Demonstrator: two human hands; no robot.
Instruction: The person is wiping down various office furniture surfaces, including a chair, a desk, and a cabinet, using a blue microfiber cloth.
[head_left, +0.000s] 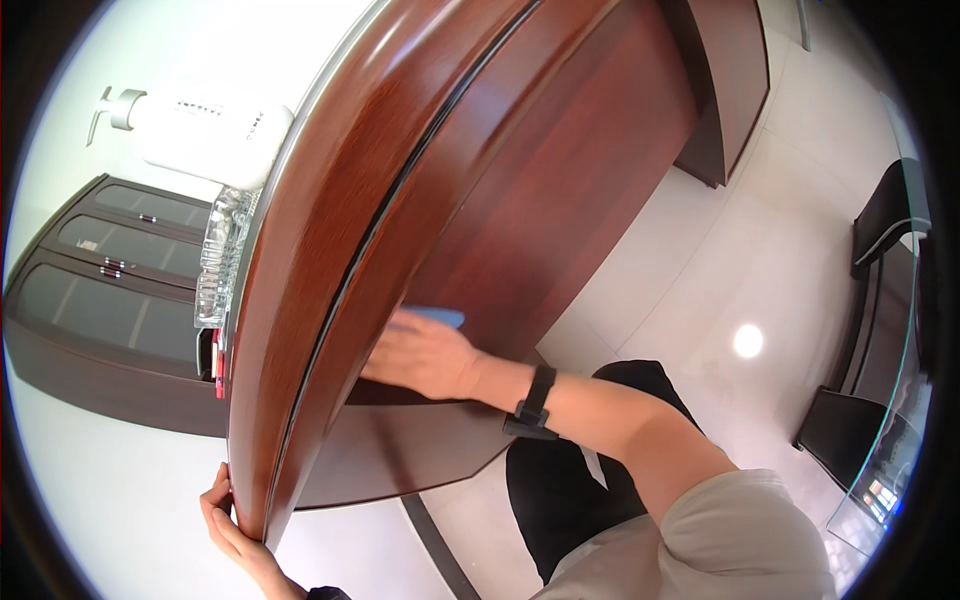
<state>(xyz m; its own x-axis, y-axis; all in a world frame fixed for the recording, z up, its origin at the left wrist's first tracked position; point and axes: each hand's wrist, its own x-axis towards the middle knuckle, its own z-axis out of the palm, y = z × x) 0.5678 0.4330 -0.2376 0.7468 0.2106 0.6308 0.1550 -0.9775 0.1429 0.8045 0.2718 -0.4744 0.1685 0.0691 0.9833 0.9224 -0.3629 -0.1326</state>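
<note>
My right hand (424, 356), with a black strap on its wrist, is slightly blurred and lies over a blue cloth (439, 316) against the dark red wooden front panel (555, 187) of a desk, below the thick rim. Only part of the cloth shows past my fingers; the rest is hidden by the hand. At the lower left, my left hand (229, 517) grips the end of the polished desk rim (322, 217), its fingers curled around the edge.
A white pump bottle (217, 135), a clear glass ashtray (221, 255) and a small red item (220, 367) stand on the desktop. Beyond is a dark cabinet (112, 300). A black chair (840, 427) and a glass-topped table (896, 375) are at the right.
</note>
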